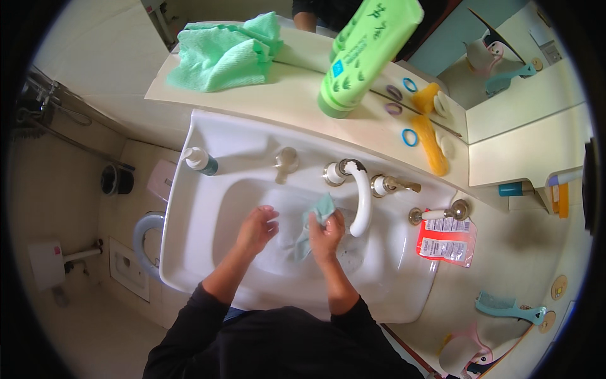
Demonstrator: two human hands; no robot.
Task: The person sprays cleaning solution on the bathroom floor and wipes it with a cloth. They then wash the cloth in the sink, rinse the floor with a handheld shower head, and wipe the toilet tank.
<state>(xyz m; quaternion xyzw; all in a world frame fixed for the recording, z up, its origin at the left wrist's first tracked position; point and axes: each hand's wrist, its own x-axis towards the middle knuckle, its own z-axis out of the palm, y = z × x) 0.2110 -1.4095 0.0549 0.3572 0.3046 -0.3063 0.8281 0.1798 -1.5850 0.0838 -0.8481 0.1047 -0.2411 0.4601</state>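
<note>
Over the basin of a white ceramic sink (189,256), my right hand (327,234) grips a wet, pale green cloth (303,244), part of which sticks up above the fingers. The cloth's lower end hangs beside that hand on its left. My left hand (258,229) is apart from the cloth, fingers loosely curled with nothing between them. Just right of my right hand is the white curved faucet spout (362,203). Whitish, sudsy water (279,265) lies in the basin below both hands.
A pump bottle (201,161) stands at the sink's back left corner. The shelf behind holds a green cloth (222,61), a green squeeze tube (362,61), hair ties (409,137) and a yellow item (430,144). Tap handles (395,184) flank the spout; a red pouch (445,241) is at right.
</note>
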